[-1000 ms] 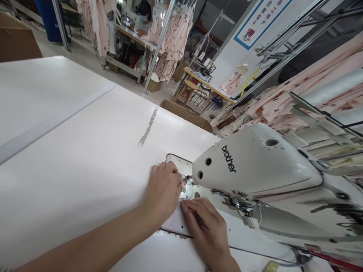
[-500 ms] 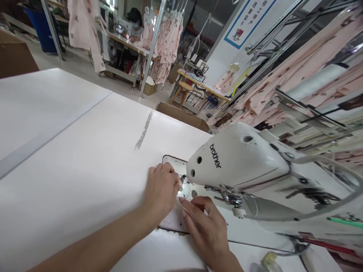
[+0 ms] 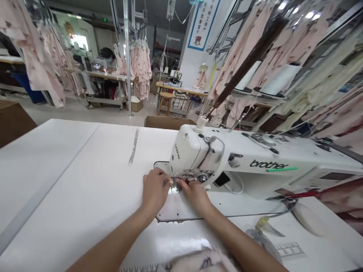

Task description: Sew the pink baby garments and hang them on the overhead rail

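A white Brother sewing machine [image 3: 190, 145] stands on the white table. Both my hands meet under its head, by the lit needle plate [image 3: 175, 190]. My left hand [image 3: 154, 190] is on the left of the needle area, its fingers curled and thumb and forefinger pinched together. From the right reaches my right hand [image 3: 196, 195], its fingertips pressed together close to the needle and presser foot. Whatever lies between the fingertips is too small to make out. No cloth shows under the needle.
Pink fabric [image 3: 204, 261] and a ruler [image 3: 147, 266] lie at the table's front edge. A small yellow-topped item [image 3: 262, 223] is to the right. Thread cones [image 3: 279, 79] and hanging pink garments [image 3: 140, 68] are behind. A cardboard box [image 3: 170, 122] stands beyond the table.
My head view has levelled and drawn back, showing more of the machine. The right hand has moved up to the needle, nearer the left hand, which stays beside it.
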`<act>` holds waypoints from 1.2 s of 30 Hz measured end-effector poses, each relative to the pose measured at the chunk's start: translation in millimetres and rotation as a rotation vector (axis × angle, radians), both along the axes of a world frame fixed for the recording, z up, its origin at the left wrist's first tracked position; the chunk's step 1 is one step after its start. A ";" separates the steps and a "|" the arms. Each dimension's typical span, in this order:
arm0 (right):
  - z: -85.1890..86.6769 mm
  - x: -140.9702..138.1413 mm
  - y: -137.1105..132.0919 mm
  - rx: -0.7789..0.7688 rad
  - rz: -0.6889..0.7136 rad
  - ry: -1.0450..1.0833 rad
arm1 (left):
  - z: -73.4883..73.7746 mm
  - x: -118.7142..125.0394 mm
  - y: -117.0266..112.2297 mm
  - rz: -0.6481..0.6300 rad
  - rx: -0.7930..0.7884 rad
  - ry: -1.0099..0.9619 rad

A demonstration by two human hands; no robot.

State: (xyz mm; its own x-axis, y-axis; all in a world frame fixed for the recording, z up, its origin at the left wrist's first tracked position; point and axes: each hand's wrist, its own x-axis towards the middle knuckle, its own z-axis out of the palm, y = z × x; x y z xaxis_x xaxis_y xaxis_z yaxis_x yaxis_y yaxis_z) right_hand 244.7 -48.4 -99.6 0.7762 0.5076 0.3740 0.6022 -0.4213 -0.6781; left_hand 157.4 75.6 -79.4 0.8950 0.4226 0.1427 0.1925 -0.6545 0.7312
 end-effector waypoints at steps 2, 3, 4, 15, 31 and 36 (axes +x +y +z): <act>-1.3 -1.4 2.6 -0.013 0.011 -0.002 | 1.5 0.2 -0.2 -0.003 -0.001 0.004; -1.5 -2.3 2.7 -0.024 0.017 0.001 | 1.8 0.3 -0.2 -0.004 0.001 0.004; -1.3 -3.2 2.1 -0.036 0.023 0.007 | 1.9 0.5 -0.2 -0.003 0.003 0.004; 2.2 -4.6 -5.2 -0.180 0.072 0.089 | 0.5 2.2 -0.5 0.015 0.019 0.032; 5.9 2.8 -9.3 0.099 -0.059 0.158 | 5.1 1.4 2.3 -0.006 -0.015 0.090; 2.8 20.9 -12.8 0.289 -0.087 0.304 | 6.8 1.4 3.0 -0.040 -0.012 0.119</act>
